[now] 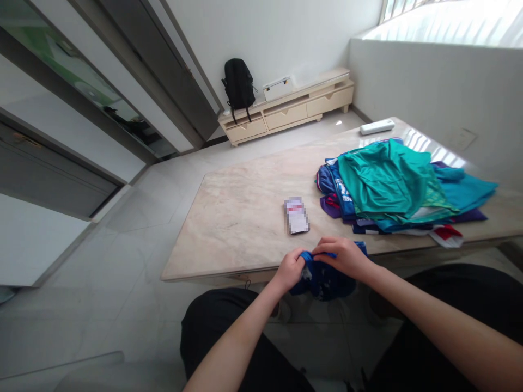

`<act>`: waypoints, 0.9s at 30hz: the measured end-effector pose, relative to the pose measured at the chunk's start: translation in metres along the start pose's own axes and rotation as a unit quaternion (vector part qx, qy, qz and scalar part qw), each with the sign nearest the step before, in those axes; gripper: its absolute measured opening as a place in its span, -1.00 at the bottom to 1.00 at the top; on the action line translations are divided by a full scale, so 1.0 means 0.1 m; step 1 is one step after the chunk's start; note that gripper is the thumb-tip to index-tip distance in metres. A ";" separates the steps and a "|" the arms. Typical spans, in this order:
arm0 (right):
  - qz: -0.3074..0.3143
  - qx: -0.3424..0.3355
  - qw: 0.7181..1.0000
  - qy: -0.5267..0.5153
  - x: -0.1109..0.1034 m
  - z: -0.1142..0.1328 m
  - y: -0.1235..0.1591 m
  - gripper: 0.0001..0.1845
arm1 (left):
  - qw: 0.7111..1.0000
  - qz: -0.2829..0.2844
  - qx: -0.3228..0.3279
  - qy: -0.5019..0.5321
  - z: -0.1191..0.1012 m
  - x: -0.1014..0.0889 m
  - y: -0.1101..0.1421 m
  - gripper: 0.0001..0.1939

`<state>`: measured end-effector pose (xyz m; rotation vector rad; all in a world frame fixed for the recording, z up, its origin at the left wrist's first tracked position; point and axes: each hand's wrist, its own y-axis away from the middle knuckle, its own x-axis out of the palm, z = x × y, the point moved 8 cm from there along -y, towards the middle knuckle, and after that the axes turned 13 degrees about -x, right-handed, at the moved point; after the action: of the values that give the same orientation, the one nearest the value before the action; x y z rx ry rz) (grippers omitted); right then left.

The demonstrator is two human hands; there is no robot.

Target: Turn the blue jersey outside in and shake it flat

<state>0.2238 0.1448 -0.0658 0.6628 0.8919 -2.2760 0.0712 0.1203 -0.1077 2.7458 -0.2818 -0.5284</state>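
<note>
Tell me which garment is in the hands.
The blue garment gripped by the left hand and right hand, at the near edge of the tabletop. The other garments lie piled on the tabletop, a shiny green one uppermost.

- Bare left forearm [237,337]: extends forward from the lower edge of the view, inclined inward to the right.
- Bare left hand [291,268]: fingers curled inward in a grip, wrist nearly in line with the forearm.
- Bare right forearm [441,321]: enters from the lower right corner, angled forward and inward to the left.
- Bare right hand [341,255]: back uppermost, fingers bent toward the thumb in a pinch; fingertips just beside the left hand.
- Black-clothed legs [216,316]: spread apart beneath the forearms.
</note>
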 end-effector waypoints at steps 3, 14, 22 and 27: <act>-0.008 -0.034 0.999 0.012 0.00 0.07 0.00 -0.80 | 1.000 0.005 -0.002 -0.003 0.01 0.03 0.00 -0.74; -0.036 -0.080 0.996 0.033 0.00 0.22 -0.03 -0.79 | 0.998 -0.003 -0.001 -0.067 -0.02 0.08 0.03 -0.67; -0.145 -0.013 0.989 -0.001 -0.32 0.12 0.04 -0.92 | 0.973 0.014 0.018 -0.231 -0.04 0.10 0.14 -0.82; -0.296 0.074 0.952 -0.008 -0.66 -0.11 0.16 -0.86 | 0.965 -0.007 0.023 -0.260 -0.07 -0.01 0.14 -0.72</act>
<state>0.2835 0.1663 -0.0381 0.4770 1.0211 -2.8983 0.0713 0.1096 -0.0965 2.6049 -0.3979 -1.2588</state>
